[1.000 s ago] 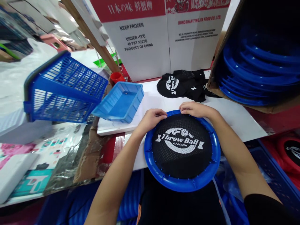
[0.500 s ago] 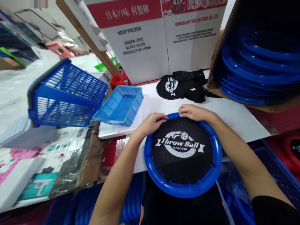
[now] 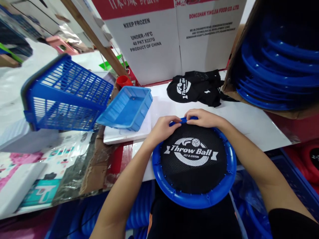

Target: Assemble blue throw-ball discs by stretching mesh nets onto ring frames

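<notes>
A round blue plastic ring [image 3: 195, 201] lies before me at the table's front edge, its near side over my lap. Black mesh [image 3: 189, 179] printed "Throw Ball Fly & Catch" is stretched across it, with small pegs around its edge. At the far rim, my left hand [image 3: 165, 128] is closed, thumb and fingers pinching the mesh edge against the ring. Close beside it, my right hand [image 3: 205, 118] pinches the same stretch of rim with curled fingers. Their fingertips partly hide that spot. Beyond the ring lie more black mesh pieces [image 3: 183, 89], loosely piled.
An open carton [image 3: 228, 78] at right holds several stacked blue rings [image 3: 274, 76]. Left of the ring stand a light-blue tray [image 3: 132, 108] and a tilted blue basket [image 3: 67, 96]. White printed boxes [image 3: 159, 59] rise behind. Red rings [image 3: 302, 159] sit at lower right.
Both hands have drawn closer together along the far rim, and their fingers now pinch its edge. The ring has stayed nearly in place; the view has shifted slightly.
</notes>
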Demonstrator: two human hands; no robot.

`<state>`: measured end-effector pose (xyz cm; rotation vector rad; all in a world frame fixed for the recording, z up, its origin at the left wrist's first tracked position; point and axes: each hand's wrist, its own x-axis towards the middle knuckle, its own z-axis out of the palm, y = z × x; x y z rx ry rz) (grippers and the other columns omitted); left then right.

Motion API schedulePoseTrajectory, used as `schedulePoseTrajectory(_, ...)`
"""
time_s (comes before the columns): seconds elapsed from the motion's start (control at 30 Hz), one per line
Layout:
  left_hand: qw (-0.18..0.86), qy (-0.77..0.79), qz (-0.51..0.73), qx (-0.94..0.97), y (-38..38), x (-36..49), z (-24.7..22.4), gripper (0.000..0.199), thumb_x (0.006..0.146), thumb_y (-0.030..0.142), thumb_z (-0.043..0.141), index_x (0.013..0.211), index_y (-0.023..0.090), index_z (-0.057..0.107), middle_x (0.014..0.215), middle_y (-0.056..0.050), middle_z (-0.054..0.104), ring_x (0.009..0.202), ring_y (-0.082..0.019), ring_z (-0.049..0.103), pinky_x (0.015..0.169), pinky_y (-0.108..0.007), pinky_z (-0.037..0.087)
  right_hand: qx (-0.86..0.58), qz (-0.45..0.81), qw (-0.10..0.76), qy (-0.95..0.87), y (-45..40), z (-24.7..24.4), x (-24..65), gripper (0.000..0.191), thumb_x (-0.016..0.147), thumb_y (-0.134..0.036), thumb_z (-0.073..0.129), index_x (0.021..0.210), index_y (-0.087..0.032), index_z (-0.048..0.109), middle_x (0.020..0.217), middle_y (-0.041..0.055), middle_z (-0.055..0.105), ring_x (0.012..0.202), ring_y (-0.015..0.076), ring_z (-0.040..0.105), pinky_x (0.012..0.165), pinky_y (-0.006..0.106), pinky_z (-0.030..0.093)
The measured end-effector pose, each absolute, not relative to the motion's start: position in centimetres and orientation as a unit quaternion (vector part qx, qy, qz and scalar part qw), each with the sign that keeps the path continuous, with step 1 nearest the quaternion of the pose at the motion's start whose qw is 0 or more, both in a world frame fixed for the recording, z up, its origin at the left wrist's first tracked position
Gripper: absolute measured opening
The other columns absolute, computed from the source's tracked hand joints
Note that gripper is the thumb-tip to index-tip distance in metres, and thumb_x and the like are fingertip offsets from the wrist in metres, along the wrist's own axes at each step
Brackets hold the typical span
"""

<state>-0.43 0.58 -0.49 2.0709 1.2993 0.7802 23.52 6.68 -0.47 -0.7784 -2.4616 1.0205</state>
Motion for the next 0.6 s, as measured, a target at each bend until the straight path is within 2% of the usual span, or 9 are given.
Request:
schedulePoseTrajectory(0.07, 0.274, 0.486, 0.288, 0.778, 0.5, -0.6, -0.4, 0.012, 0.093, 0.014, 0.071, 0.099, 0.019, 0.08, 0.101, -0.005, 0.083, 0.098, -0.021, 0.077, 0.097, -0.037, 0.059, -0.279, 0.376, 0.186, -0.864, 6.6, -0.5, 23.4, 0.014, 0.096, -0.032, 0.063, 0.091, -0.021, 0.069, 0.107, 0.0082, 0.075, 0.102, 0.0239, 0.066, 0.098, 0.041, 0.05)
schedulePoseTrajectory(0.17, 0.27, 0.476, 0.275, 0.791, 0.4, -0.9, -0.4, 0.019, 0.096, 0.013, 0.066, 0.109, 0.02, 0.078, 0.104, -0.005, 0.082, 0.1, -0.021, 0.075, 0.098, -0.037, 0.058, -0.291, 0.378, 0.185, -0.859, 6.6, -0.4, 23.2, 0.015, 0.097, -0.033, 0.061, 0.094, -0.02, 0.068, 0.104, 0.0077, 0.074, 0.098, 0.0229, 0.065, 0.093, 0.039, 0.05)
schedulePoseTrajectory(0.33, 0.263, 0.476, 0.241, 0.803, 0.6, -0.9, -1.0, 0.03, 0.1, 0.013, 0.054, 0.122, 0.023, 0.072, 0.11, -0.006, 0.079, 0.103, -0.023, 0.072, 0.097, -0.042, 0.056, -0.302, 0.318, 0.175, -0.882, 6.3, -0.5, 22.6, 0.016, 0.099, -0.029, 0.057, 0.093, -0.019, 0.067, 0.095, 0.007, 0.071, 0.091, 0.022, 0.062, 0.088, 0.037, 0.046)
schedulePoseTrajectory(0.47, 0.249, 0.465, 0.24, 0.815, 0.8, -0.7, -1.5, 0.032, 0.101, 0.011, 0.047, 0.116, 0.024, 0.072, 0.106, -0.007, 0.076, 0.103, -0.024, 0.069, 0.099, -0.044, 0.053, -0.304, 0.298, 0.182, -0.886, 6.3, -0.7, 22.2, 0.013, 0.098, -0.026, 0.058, 0.087, -0.02, 0.064, 0.092, 0.006, 0.069, 0.089, 0.0213, 0.06, 0.086, 0.036, 0.045)
schedulePoseTrajectory(0.6, 0.279, 0.461, 0.273, 0.797, 0.8, -0.6, -1.7, 0.029, 0.102, 0.011, 0.047, 0.107, 0.022, 0.073, 0.103, -0.006, 0.073, 0.101, -0.023, 0.068, 0.096, -0.041, 0.053, -0.316, 0.304, 0.177, -0.881, 6.5, -0.8, 22.1, 0.009, 0.092, -0.022, 0.06, 0.084, -0.02, 0.063, 0.089, 0.0052, 0.066, 0.088, 0.0209, 0.06, 0.085, 0.035, 0.045)
